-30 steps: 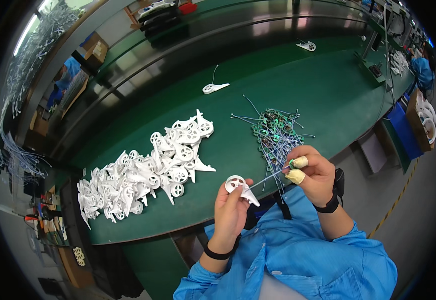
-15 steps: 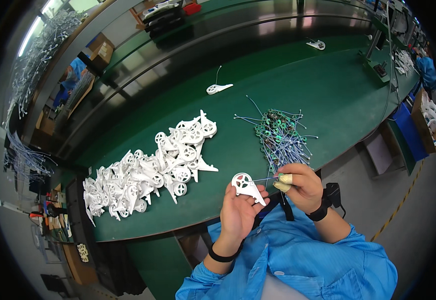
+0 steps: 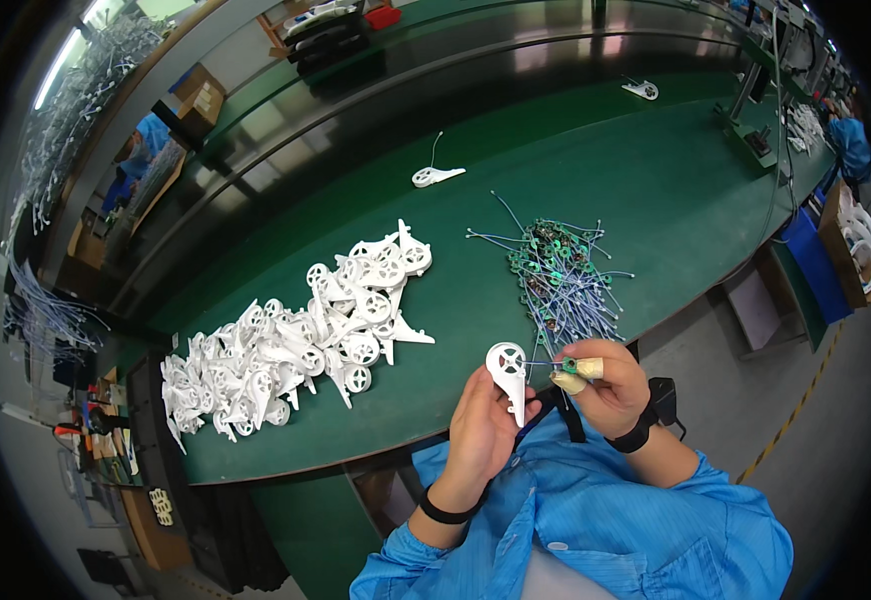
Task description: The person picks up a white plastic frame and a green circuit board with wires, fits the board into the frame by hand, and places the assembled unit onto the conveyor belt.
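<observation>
White plastic wheel-ended bracket [image 3: 509,372] stands upright, small wired green board [image 3: 568,364] just beside it.

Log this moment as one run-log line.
left hand: holds white wheel part | right hand: pinches small green wired piece | green table: white parts pile, wired pieces pile

A long green bench [image 3: 656,190] carries a heap of white plastic parts [image 3: 296,340], a tangle of wired green boards [image 3: 556,275] and two stray white parts [image 3: 434,177].

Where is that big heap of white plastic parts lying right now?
The heap of white plastic parts lies on the green table, to the person's left, beside the pile of small wired green boards.
</observation>
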Demonstrator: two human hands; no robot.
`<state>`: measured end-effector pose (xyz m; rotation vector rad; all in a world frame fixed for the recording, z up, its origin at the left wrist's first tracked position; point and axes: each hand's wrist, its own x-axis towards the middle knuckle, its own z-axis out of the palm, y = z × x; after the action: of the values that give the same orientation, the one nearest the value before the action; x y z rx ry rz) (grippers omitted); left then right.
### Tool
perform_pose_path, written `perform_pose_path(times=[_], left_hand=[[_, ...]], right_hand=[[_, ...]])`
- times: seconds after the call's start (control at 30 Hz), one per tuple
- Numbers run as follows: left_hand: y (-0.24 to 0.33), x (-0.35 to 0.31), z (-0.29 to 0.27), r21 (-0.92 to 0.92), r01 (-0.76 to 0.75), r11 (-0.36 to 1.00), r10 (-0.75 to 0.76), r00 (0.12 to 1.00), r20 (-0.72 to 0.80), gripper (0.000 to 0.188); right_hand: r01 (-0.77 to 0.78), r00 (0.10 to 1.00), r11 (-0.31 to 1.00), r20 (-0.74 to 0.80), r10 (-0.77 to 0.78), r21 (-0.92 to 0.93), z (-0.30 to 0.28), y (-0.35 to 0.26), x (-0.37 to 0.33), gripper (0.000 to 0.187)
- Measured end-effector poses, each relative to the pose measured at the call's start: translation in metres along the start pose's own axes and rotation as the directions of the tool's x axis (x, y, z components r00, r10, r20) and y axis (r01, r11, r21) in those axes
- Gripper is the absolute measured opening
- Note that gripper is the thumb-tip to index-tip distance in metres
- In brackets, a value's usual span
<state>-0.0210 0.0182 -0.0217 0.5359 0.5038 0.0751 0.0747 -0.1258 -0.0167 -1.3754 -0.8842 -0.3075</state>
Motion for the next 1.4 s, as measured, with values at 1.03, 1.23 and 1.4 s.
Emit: perform_pose_path(times=[1.03,1.23,1.4], left_hand=[[-0.016,0.012,-0.018,0.413,-0.340,0.845,0.339,0.938,0.078,0.036],[-0.016,0.012,-0.018,0.411,-0.351,0.841,0.357,0.932,0.066,0.035],[-0.015,0.012,-0.018,0.402,-0.347,0.847,0.349,0.934,0.071,0.035]], right_hand=[[0.098,0.985,0.995,0.142,-0.100,0.022,0.010,0.003,-0.004,0.029],[0.082,0.983,0.997,0.163,-0.080,-0.005,0.008,0.003,-0.006,0.030],[0.108,0.983,0.994,0.149,-0.107,0.002,0.009,0.003,-0.005,0.029]])
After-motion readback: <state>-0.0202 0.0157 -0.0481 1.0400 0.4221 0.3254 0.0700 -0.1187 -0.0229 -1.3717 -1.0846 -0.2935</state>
